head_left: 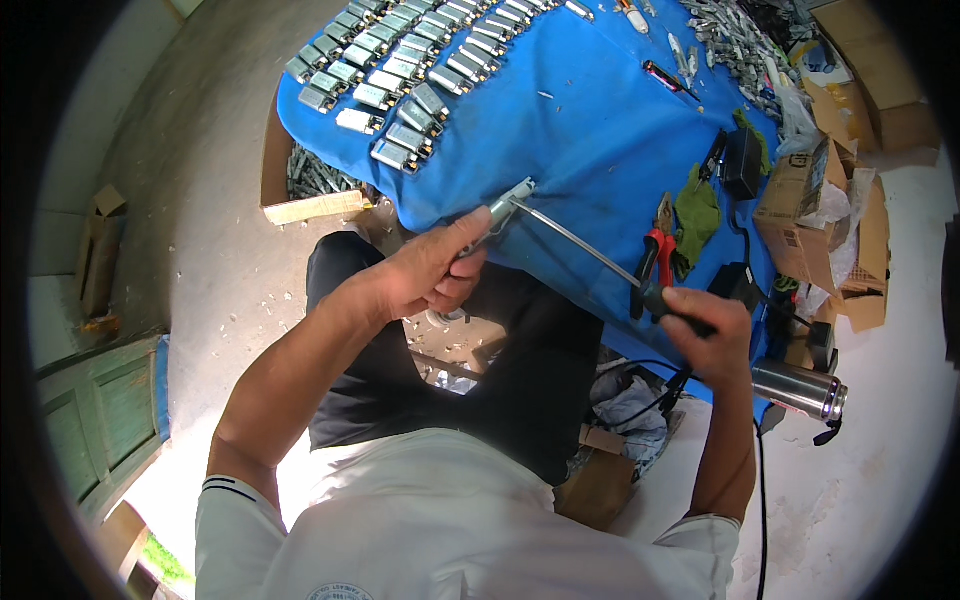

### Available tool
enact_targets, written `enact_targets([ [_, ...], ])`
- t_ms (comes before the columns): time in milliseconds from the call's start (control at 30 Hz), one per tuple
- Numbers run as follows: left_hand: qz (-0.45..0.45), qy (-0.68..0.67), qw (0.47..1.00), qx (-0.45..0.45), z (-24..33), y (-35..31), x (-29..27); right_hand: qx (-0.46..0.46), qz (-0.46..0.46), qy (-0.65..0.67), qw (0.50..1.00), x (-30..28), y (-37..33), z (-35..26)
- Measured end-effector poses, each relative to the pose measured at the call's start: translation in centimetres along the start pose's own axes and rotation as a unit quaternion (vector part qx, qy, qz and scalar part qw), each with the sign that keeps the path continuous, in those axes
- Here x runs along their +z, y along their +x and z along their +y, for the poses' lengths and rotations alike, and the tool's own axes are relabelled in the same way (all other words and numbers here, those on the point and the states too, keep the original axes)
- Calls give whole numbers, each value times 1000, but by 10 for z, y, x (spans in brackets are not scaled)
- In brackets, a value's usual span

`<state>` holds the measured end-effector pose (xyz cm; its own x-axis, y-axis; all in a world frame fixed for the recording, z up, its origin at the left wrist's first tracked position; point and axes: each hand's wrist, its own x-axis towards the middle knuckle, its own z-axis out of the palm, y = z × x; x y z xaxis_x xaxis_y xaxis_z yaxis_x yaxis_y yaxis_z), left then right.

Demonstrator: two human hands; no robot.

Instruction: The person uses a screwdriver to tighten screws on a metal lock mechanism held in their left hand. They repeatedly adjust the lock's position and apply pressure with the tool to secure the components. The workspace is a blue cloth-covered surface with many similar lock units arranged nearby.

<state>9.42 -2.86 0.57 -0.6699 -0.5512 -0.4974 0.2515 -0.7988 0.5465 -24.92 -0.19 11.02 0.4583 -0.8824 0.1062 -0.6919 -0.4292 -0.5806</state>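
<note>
We hold: left grip [432,268], clamped on a metal casing [503,208]; right grip [714,332], three o'clock, clamped on a screwdriver [580,245]. Casing rows [402,68]: eleven o'clock.

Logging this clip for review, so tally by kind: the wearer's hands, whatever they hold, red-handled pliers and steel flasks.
Hands: 2 (left hand, right hand)
Held screwdriver: 1
Held metal piece: 1
Red-handled pliers: 1
Steel flask: 1
Total: 6
</note>
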Motion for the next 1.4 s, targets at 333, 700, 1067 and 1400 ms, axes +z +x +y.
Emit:
enact_targets([
  [333,-37,-47,998,-8,-3,4,-8,-30,39,-46,998,7,-9,-45],
  [700,-61,-67,996,-13,-3,6,-10,70,22,74,995,3,-3,-29],
  [1067,-26,-41,999,-5,-4,7,-8,62,30,4,998,-3,-2,-73],
  [1400,17,-17,1000,5,-4,7,0,122,26,23,992,-6,1,-99],
])
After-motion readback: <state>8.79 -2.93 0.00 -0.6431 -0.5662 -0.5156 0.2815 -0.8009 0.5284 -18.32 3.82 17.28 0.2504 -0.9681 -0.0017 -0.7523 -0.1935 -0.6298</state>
